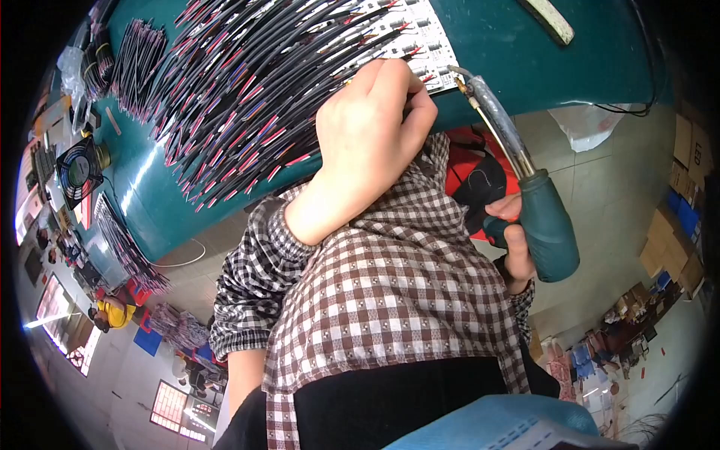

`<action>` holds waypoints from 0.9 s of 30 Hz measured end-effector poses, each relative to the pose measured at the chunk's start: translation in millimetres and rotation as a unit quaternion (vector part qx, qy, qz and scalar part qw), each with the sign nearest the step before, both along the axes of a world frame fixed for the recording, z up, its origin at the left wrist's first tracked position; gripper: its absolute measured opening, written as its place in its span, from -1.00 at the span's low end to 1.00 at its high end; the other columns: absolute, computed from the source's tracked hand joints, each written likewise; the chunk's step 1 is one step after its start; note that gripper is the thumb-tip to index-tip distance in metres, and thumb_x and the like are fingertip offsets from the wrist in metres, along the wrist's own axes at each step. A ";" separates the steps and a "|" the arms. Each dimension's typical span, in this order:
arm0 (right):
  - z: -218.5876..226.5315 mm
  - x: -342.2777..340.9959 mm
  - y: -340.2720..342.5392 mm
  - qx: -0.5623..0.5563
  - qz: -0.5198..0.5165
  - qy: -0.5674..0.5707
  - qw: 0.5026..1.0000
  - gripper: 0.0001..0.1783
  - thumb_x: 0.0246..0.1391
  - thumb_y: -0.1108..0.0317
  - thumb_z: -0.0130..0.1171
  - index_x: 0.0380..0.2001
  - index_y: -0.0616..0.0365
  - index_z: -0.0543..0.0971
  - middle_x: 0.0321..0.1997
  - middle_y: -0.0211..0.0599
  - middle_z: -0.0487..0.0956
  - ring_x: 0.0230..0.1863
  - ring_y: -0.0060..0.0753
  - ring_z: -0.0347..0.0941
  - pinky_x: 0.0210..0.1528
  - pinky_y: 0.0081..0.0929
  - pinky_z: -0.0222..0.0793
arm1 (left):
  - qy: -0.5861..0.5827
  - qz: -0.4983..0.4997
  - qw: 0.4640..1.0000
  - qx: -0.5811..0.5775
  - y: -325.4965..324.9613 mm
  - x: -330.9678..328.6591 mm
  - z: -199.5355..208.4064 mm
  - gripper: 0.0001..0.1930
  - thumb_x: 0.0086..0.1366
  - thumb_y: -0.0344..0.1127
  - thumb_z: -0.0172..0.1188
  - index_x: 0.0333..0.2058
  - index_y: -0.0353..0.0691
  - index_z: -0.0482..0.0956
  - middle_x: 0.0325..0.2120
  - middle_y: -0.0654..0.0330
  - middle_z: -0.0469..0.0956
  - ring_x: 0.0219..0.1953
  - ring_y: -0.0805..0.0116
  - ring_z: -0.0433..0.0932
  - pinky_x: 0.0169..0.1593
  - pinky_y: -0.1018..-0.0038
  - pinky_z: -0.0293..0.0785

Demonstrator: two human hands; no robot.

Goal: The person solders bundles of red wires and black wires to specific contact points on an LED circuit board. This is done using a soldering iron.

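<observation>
White circuit boards (435, 34) lie side by side on the green table, with a dense row of black cables (259, 82) fanning leftward from them. The cables end in thin red, white and blue wires. My left hand (367, 124) is closed over the near corner of the boards, fingers curled down; what they pinch is hidden. In my right hand (516, 251) is a soldering gun (550, 225) with a green grip and a long metal barrel. Its tip points at the boards' near right edge, just right of my left hand.
A bar-shaped block (551, 21) lies at the far right of the table (510, 56). More cable bundles (139, 64) and a small fan (79, 171) stand at the left. Below the table's near edge are a red stool-like thing (457, 176) and a plastic bag (587, 127).
</observation>
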State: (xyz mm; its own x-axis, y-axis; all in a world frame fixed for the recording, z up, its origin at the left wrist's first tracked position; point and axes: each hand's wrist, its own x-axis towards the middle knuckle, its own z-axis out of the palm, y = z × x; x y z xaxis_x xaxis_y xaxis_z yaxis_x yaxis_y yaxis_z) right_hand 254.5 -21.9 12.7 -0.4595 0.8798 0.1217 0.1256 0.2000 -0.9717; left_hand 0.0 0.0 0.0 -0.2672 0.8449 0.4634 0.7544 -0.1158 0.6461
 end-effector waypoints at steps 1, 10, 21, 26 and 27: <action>0.9 0.2 0.4 0.005 0.004 0.003 1.000 -0.39 -0.05 0.30 0.43 0.00 0.41 0.44 -0.12 0.09 0.58 -0.14 -0.13 0.58 -0.09 -0.34 0.57 | -0.016 0.021 1.000 0.007 -0.6 2.3 -1.0 -0.83 0.00 -0.39 0.30 -0.50 -0.15 0.43 -0.59 0.22 0.47 -0.61 0.22 0.51 -0.55 0.38 0.44; 11.9 -23.2 -5.5 -0.057 -0.094 0.039 0.993 -0.26 -0.12 0.24 0.49 0.01 0.52 0.37 -0.19 0.11 0.60 -0.15 -0.19 0.59 -0.15 -0.40 0.60 | -0.092 0.056 0.994 -0.022 0.8 4.2 6.1 -0.85 0.00 -0.36 0.30 -0.53 -0.15 0.46 -0.64 0.24 0.48 -0.64 0.25 0.50 -0.58 0.39 0.40; 4.3 -22.9 -8.6 -0.045 -0.089 0.018 0.995 -0.26 -0.12 0.30 0.48 0.03 0.52 0.35 -0.20 0.11 0.61 -0.24 -0.25 0.62 -0.18 -0.42 0.59 | -0.105 0.055 0.992 -0.053 0.4 1.1 7.2 -0.85 -0.01 -0.33 0.29 -0.53 -0.17 0.48 -0.64 0.20 0.50 -0.61 0.18 0.52 -0.54 0.31 0.41; 3.9 -21.9 -7.4 -0.038 -0.078 0.001 0.996 -0.28 -0.11 0.30 0.48 0.02 0.52 0.37 -0.21 0.08 0.62 -0.24 -0.28 0.62 -0.17 -0.43 0.58 | -0.107 0.055 0.991 -0.061 0.2 0.5 8.3 -0.85 0.00 -0.32 0.29 -0.54 -0.17 0.47 -0.65 0.21 0.49 -0.61 0.19 0.52 -0.54 0.31 0.41; 4.1 -22.3 -7.8 -0.038 -0.078 0.001 0.996 -0.28 -0.11 0.30 0.48 0.02 0.52 0.37 -0.21 0.08 0.62 -0.24 -0.28 0.62 -0.17 -0.43 0.58 | -0.107 0.055 0.991 -0.061 0.2 0.5 8.4 -0.85 0.00 -0.32 0.29 -0.54 -0.17 0.47 -0.65 0.21 0.49 -0.61 0.19 0.52 -0.54 0.31 0.41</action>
State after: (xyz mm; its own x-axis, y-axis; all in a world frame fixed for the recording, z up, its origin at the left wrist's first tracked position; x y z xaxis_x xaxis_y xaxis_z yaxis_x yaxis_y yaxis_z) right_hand 232.2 -29.7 16.8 -0.3165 0.9471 0.0533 0.1469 0.1044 -0.9836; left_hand 0.5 0.2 8.4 -0.4421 0.8514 0.2823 0.6022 0.0485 0.7969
